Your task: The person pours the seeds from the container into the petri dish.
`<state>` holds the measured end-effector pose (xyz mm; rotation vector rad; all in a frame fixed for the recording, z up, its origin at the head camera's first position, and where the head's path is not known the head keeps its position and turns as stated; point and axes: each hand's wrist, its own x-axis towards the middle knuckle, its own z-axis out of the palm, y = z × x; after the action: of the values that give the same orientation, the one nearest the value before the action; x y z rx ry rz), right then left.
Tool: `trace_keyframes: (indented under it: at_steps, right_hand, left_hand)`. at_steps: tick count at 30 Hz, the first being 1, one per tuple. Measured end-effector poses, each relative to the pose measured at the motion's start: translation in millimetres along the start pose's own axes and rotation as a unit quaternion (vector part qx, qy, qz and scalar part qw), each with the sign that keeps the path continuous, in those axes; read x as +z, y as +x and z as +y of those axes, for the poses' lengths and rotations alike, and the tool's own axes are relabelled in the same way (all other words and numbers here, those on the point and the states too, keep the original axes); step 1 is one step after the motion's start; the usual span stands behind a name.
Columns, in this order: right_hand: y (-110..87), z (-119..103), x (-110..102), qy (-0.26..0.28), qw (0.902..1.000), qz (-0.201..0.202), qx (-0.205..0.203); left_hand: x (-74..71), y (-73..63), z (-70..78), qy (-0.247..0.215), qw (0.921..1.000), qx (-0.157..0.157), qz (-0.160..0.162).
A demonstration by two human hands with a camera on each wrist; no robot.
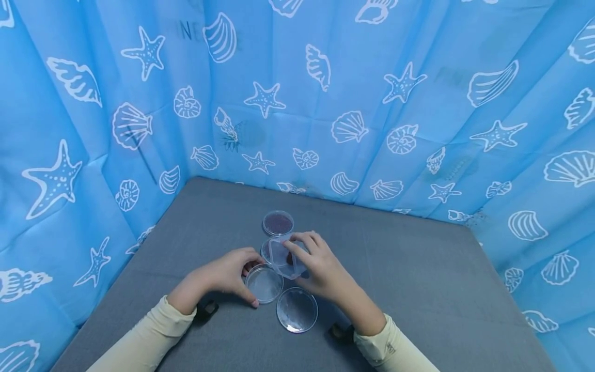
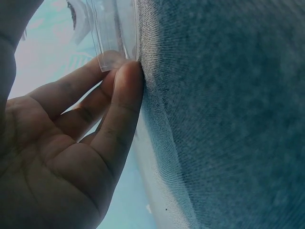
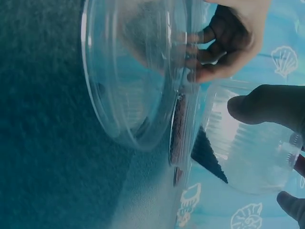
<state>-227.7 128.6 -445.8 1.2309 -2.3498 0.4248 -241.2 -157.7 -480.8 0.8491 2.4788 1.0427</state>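
Note:
My left hand point(image 1: 223, 274) pinches a clear, round petri dish point(image 1: 264, 284) by its rim, its thumb at the near side. Close up, the left wrist view has the fingertips at the dish's edge point(image 2: 114, 38), low against the cloth. Just right of it, my right hand point(image 1: 323, 266) grips a clear plastic container point(image 1: 280, 256), tilted above the dishes. Dark granular material point(image 3: 208, 155) lies slanted in one corner of that container in the right wrist view. Another clear round dish point(image 1: 297, 310) sits nearer me, between the two wrists.
Beyond the hands, a dish with reddish-brown grains point(image 1: 278, 223) stands on the grey cloth-covered table point(image 1: 409, 289). Another dish point(image 1: 266, 250) lies partly hidden behind the container. A blue shell-patterned curtain point(image 1: 297, 93) encloses the table's back and sides.

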Motion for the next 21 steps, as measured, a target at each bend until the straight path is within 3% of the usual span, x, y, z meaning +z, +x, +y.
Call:
trace_keyframes:
  at_steps: [9, 21]
  right_hand:
    - [3.6, -10.2, 3.4, -0.061, 0.9973, -0.006, -0.039]
    - [5.0, -15.8, 4.4, -0.075, 0.9957, -0.025, -0.048]
  left_hand:
    - [-0.6, -0.4, 1.0, 0.006, 1.0, 0.0, -0.002]
    - [0.2, 0.6, 1.2, 0.012, 0.9998, -0.017, -0.005]
